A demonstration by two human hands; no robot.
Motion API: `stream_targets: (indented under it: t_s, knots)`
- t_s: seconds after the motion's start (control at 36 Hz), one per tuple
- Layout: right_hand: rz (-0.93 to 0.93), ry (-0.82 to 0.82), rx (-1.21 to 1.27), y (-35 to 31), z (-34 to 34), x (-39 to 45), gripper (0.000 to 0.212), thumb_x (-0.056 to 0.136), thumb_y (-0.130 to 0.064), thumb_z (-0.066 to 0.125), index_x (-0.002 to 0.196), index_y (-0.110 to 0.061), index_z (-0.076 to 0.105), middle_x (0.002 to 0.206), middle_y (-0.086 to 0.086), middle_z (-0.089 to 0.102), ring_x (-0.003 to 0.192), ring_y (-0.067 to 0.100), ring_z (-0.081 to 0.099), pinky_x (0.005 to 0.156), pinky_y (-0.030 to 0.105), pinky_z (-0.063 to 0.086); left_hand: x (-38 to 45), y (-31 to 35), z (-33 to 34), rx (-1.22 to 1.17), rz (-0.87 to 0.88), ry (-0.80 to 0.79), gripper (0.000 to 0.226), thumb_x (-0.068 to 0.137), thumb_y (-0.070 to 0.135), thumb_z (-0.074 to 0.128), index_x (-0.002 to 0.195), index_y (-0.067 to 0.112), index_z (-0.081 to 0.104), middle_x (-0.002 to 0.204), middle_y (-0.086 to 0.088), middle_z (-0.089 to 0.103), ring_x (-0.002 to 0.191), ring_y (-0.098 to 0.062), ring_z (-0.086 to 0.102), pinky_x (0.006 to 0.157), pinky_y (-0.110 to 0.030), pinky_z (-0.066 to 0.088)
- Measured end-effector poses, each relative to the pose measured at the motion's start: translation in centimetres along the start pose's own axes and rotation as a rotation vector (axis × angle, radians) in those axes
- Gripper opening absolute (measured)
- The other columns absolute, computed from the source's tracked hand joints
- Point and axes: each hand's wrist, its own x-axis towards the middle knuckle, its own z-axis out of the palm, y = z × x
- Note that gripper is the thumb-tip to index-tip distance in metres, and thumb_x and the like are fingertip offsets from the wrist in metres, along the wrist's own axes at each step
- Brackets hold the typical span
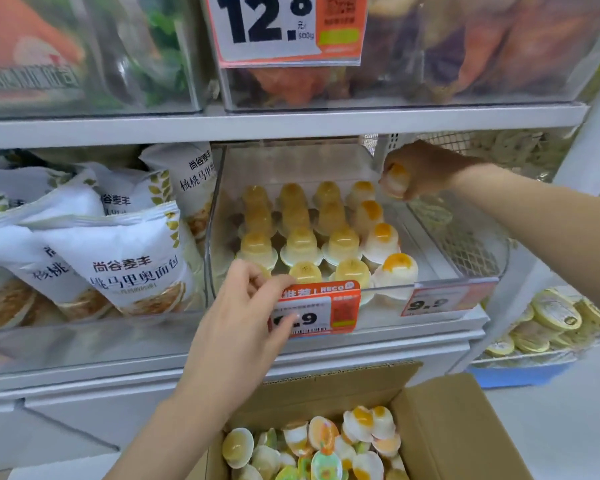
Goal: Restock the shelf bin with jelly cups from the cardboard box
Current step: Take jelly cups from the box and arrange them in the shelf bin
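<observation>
A clear plastic shelf bin (219, 209) holds several rows of jelly cups (302, 247), standing dome up. My right hand (420, 171) grips one white and orange jelly cup (395, 180) above the bin's far right corner. My left hand (243, 313) rests at the bin's front left edge, thumb against the orange price tag (323, 311); its fingers curl near a front cup, and I cannot tell whether they hold it. Below, the open cardboard box (440, 427) holds several loose jelly cups (326, 448).
White bread bags (118, 258) fill the bin to the left. An upper shelf (291, 123) with clear bins hangs low over the jelly bin. A wire basket (465, 237) sits to the right, and stacked round tubs (551, 323) stand on a blue crate at far right.
</observation>
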Motion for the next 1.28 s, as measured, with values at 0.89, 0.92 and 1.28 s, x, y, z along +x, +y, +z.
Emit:
stream_targets:
  t_s: [0.89, 0.92, 1.28]
  knots:
    - [0.091, -0.186, 0.032, 1.0, 4.5, 4.7, 0.009, 0.088, -0.029, 0.061, 0.083, -0.022, 0.064, 0.079, 0.002, 0.069, 0.068, 0.013, 0.063, 0.057, 0.025, 0.049, 0.0, -0.5, 0.5, -0.007, 0.043, 0.016, 0.033, 0.085, 0.034, 0.062, 0.115, 0.025, 0.053, 0.099, 0.01, 0.044, 0.083, -0.006, 0.048, 0.059, -0.023, 0.052]
    - [0.095, -0.176, 0.051, 1.0, 4.6, 4.7, 0.01, 0.089, -0.029, 0.06, 0.085, -0.021, 0.065, 0.079, 0.002, 0.068, 0.068, 0.014, 0.064, 0.057, 0.026, 0.049, 0.0, -0.5, 0.5, -0.003, 0.045, 0.015, 0.032, 0.086, 0.036, 0.061, 0.116, 0.025, 0.052, 0.099, 0.011, 0.044, 0.084, -0.005, 0.047, 0.059, -0.022, 0.051]
    - [0.058, -0.132, -0.011, 1.3, 3.7, 3.2, 0.056, 0.073, -0.021, 0.079, 0.123, -0.019, 0.054, 0.118, 0.009, 0.06, 0.102, 0.029, 0.06, 0.081, 0.036, 0.051, 0.1, -0.4, 0.2, -0.012, 0.053, -0.023, 0.038, 0.084, 0.032, 0.065, 0.118, 0.024, 0.052, 0.1, 0.011, 0.042, 0.085, -0.004, 0.045, 0.064, -0.019, 0.047]
